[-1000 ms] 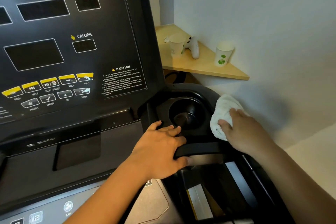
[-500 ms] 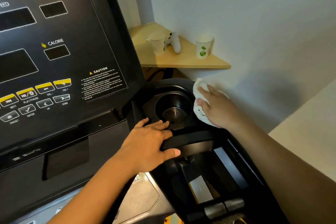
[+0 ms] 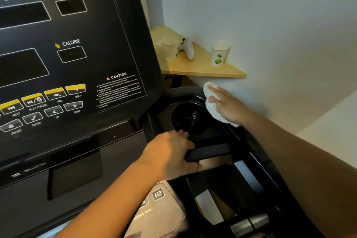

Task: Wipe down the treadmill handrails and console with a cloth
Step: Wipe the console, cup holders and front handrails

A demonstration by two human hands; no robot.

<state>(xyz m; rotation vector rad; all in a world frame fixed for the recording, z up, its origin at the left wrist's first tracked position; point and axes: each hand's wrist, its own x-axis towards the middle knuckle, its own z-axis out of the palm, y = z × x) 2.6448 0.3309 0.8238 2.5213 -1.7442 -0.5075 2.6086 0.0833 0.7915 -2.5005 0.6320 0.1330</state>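
Note:
The black treadmill console (image 3: 81, 67) fills the left, with dark displays and yellow buttons. To its right is a round cup holder (image 3: 188, 117) in the black side tray. My right hand (image 3: 229, 107) presses a white cloth (image 3: 211, 107) flat against the tray's curved outer rim, just right of the cup holder. My left hand (image 3: 173, 153) is wrapped around a short black handrail bar (image 3: 210, 151) in front of the cup holder.
A wooden corner shelf (image 3: 201, 67) behind the console carries two paper cups (image 3: 219, 53) and a white game controller (image 3: 188, 48). A pale wall runs close along the right. A grey panel with speed keys (image 3: 160, 210) lies below my left forearm.
My right hand has slid the cloth along the tray rim, from its near right side toward the far end by the wall. The left hand has kept its grip on the bar.

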